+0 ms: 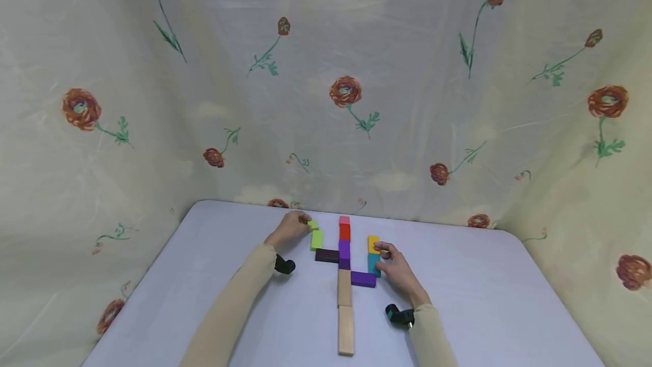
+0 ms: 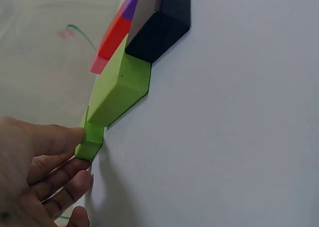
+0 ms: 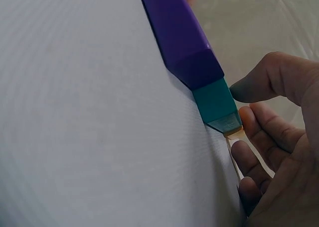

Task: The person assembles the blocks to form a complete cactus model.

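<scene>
My left hand (image 1: 291, 228) pinches a small light green block (image 2: 89, 141) between thumb and fingers. This small block stands at the far end of a longer green block (image 1: 317, 240). Beyond that lies a dark brown block (image 1: 327, 255). On the other side, my right hand (image 1: 399, 272) has its thumb at a teal block (image 1: 374, 264) and a fingertip at a yellow block (image 1: 373, 244). Thumb and fingers stand apart in the right wrist view, beside the teal block and the mostly hidden yellow one. A purple block (image 3: 182, 35) adjoins the teal block.
A central row runs from a pink block (image 1: 344, 220) through a red block (image 1: 344, 232) and purple pieces (image 1: 344, 250) to two plain wooden blocks (image 1: 345, 330). All lie on the white table (image 1: 489, 310). A flowered cloth (image 1: 407, 101) hangs behind the table and at both sides.
</scene>
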Tool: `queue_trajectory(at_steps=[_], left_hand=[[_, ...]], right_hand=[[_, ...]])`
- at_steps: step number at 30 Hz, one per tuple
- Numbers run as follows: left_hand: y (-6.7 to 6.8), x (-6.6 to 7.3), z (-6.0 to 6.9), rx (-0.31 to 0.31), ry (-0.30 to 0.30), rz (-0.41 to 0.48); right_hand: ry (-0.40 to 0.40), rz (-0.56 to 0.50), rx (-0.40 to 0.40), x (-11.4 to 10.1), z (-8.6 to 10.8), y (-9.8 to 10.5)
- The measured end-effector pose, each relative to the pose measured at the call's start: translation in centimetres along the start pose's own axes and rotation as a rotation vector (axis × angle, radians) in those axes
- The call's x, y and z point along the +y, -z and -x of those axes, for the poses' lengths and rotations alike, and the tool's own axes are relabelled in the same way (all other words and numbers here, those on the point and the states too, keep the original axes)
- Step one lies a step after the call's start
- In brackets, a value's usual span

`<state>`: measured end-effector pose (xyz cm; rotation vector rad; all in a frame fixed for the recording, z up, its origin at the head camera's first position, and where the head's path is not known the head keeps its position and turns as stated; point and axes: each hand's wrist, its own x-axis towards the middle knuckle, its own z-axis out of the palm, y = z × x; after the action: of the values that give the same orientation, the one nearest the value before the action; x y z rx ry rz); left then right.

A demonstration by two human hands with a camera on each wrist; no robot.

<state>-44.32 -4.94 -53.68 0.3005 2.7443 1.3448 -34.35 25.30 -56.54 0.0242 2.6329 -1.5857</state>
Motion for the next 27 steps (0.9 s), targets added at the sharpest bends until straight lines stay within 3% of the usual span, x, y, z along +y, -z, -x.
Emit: queue_trajectory(at_steps=[4,11,27], left_hand=[[-0.28,0.37,-0.04,-0.017,0.022,0.016],[-0.37,0.83,0.2,-0.036,-0.003,0.008],[-0.93,0.11,-0.14,-0.038,0.004,-0.001]], right_hand=[[0.005,0.011,-0.002,0.19,-0.06,-0.12],[-0.008,0.007,-0.002,0.18,0.11,-0.25],[-0.016,-0.001,-0.008,-0.06,-0.11,-0.41]])
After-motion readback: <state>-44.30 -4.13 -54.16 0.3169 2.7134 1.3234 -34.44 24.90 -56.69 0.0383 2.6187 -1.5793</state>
